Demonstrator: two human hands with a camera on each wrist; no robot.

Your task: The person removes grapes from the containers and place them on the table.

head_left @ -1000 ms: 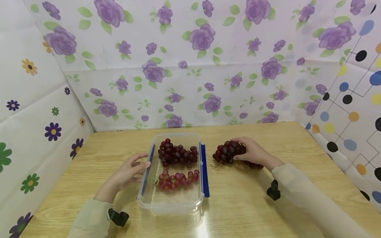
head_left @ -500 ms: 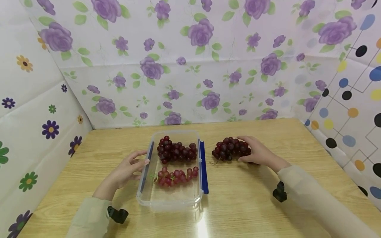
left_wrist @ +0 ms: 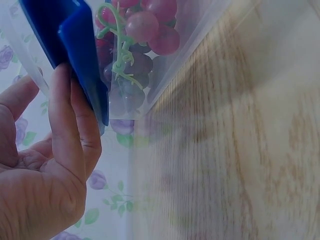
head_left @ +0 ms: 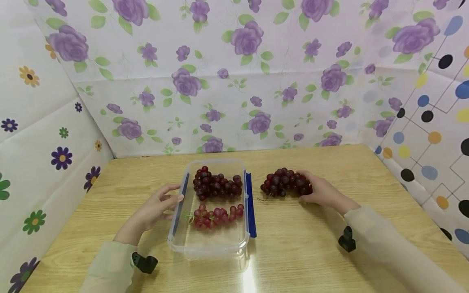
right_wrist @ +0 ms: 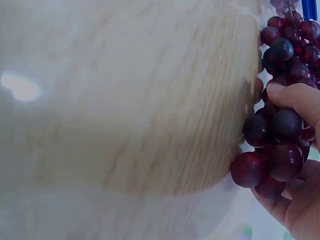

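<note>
A clear plastic container (head_left: 209,240) with blue side clips (head_left: 249,205) stands on the wooden table and holds two grape bunches, a dark one (head_left: 217,186) behind and a redder one (head_left: 216,215) in front. My left hand (head_left: 158,205) rests its fingers against the container's left blue clip (left_wrist: 82,75). A third dark grape bunch (head_left: 283,182) lies on the table right of the container. My right hand (head_left: 322,190) grips this bunch (right_wrist: 280,145) at its right end, fingers curled round the grapes.
The wooden table (head_left: 293,252) is boxed in by flowered paper walls (head_left: 234,81) at the back and left, and a dotted wall (head_left: 432,134) at the right. Bare wood lies in front of the container and the hands.
My right hand slid from on top of the loose bunch to its right end, uncovering most of the grapes. The left hand stayed at the container's left clip.
</note>
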